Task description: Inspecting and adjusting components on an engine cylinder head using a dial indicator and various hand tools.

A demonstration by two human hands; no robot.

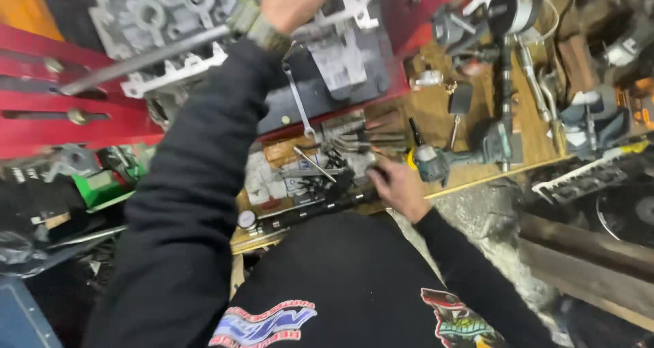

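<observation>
Head view, only one angle. Left hand [293, 0] is up at the top edge, arm in a black sleeve stretched out over a grey metal engine part [170, 21] that sits on a red stand [61, 116]. The hand lies on or right by a long steel bar [150, 58] running across that part; fingers are cut off by the frame, so can't tell if it's gripping or just resting. An olive watch strap [255, 24] shows on the wrist. Right hand [402, 188] is low, at the near edge of a cluttered wooden bench [477, 116], fingers curled together around something small and dark at the tips; too blurred to name it. Just left of it is a heap of small black fasteners and bits [334, 171], with a black bar-shaped tool [320, 208] lying along the bench edge and a round gauge [246, 219] at its left end. A combination wrench [298, 102] lies between the two hands, tilted, its upper end against the engine part. A cordless power tool with yellow trim [432, 162] sits just beside the right hand, to its right. A green box [102, 184] is well off to the left, below the stand.
</observation>
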